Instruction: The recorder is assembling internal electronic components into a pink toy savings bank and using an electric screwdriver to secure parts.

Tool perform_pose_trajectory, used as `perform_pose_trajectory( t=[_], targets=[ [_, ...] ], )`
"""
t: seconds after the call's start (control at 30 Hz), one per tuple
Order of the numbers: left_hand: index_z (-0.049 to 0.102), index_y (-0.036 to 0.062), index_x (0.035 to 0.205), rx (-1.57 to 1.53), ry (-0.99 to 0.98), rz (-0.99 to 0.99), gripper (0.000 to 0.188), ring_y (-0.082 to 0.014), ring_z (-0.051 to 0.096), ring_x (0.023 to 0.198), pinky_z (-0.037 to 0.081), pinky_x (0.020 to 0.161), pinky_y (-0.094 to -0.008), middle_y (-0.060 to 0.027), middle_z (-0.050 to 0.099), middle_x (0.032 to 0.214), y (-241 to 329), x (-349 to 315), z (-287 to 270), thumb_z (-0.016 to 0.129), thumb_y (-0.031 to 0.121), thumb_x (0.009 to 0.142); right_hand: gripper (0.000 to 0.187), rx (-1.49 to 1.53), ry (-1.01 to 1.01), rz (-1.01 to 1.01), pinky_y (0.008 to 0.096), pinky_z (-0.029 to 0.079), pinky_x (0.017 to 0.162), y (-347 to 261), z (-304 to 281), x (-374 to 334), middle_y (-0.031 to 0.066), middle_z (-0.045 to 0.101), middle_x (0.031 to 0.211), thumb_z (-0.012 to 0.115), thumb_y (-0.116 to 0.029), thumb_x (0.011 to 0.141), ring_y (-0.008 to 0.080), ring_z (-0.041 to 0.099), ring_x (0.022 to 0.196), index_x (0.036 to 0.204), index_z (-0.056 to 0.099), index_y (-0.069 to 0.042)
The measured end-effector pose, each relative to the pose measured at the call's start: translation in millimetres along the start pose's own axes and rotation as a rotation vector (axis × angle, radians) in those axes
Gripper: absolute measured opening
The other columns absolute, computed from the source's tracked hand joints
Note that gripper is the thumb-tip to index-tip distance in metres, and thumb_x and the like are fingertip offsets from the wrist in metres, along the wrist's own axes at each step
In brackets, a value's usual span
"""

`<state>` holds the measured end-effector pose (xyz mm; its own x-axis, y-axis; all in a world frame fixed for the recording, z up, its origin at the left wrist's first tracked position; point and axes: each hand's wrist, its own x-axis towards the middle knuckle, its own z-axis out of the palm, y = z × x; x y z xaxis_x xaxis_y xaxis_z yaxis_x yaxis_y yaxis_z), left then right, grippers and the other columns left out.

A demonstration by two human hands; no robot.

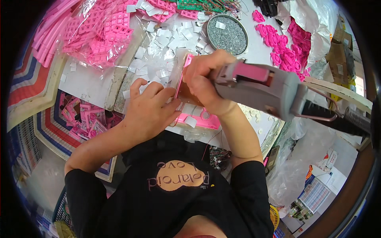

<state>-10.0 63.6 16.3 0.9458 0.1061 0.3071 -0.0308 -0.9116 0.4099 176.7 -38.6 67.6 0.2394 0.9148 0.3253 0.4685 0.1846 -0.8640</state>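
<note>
A pink plastic casing (212, 122) lies on the table in front of me, with a brown circuit board (189, 95) and thin wires inside it. My left hand (149, 109) is bent over the casing's left side, its thumb and nearest fingers closed against the edge. My right hand (208, 81) is wrapped round the front end of a grey electric screwdriver (254, 85), which hangs from a coiled spring on the right. The tool's tip is hidden by that hand, above the casing. A small white paper piece (191, 121) rests on the casing's near part.
A round tin of small metal screws (227, 35) stands beyond my right hand. White paper pieces (162, 39) lie scattered at its left. Bagged pink keypads (99, 39) sit far left, pink ring-shaped parts (274, 39) far right. A striped box (51, 123) with pink parts stands at lower left.
</note>
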Motion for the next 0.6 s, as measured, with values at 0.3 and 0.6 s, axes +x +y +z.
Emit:
perform_pose_trajectory(
  t=[0.3,0.6],
  targets=[
    [0.064,0.0147,0.094,-0.169,-0.177,0.054,0.031,-0.0217,0.056,0.100,0.037,0.096,-0.0476,-0.0021,0.059,0.103,30,1,4,0.080,0.031,0.073,0.014,0.146,0.149,-0.022,0.0291,0.049,0.058,11,3,2,0.0098,0.062,0.074,0.065,-0.001,0.090,0.0124,0.054,0.059,0.099,0.055,0.002],
    [0.068,0.0066,0.089,-0.437,-0.212,-0.051,0.009,-0.0225,0.060,0.076,0.046,0.070,-0.0366,-0.0066,0.064,0.085,27,19,16,0.072,0.014,0.086,0.070,-0.017,0.628,0.003,0.0378,0.050,0.085,-20,-48,-30,0.0134,0.060,0.124,0.083,-0.012,0.078,0.0213,0.059,0.107,0.137,0.049,0.004]
  ],
)
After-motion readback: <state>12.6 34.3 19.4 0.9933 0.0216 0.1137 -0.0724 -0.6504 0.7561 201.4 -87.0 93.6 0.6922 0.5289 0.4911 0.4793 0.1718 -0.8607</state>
